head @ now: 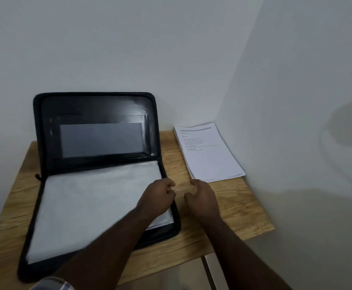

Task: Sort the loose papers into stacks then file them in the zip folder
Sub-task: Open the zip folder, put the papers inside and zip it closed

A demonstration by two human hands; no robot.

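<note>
Both hands, left [159,195] and right [200,197], hover loosely curled and empty, so the squared white paper stack [209,151] could fan apart if grabbed carelessly toward the open black zip folder [99,164].

Open zip folder [99,164] beside paper stack [208,153] on wooden table [233,216].

Left arm: bare forearm reaching forward from the lower left, a band at the wrist edge of view.
Left hand [158,196]: knuckles up, fingers curled, tips blurred.
Right arm: bare forearm reaching in from the lower right.
Right hand [201,197]: just beside the left, fingers loosely curled, thumb toward the left hand; any grip unclear.
</note>
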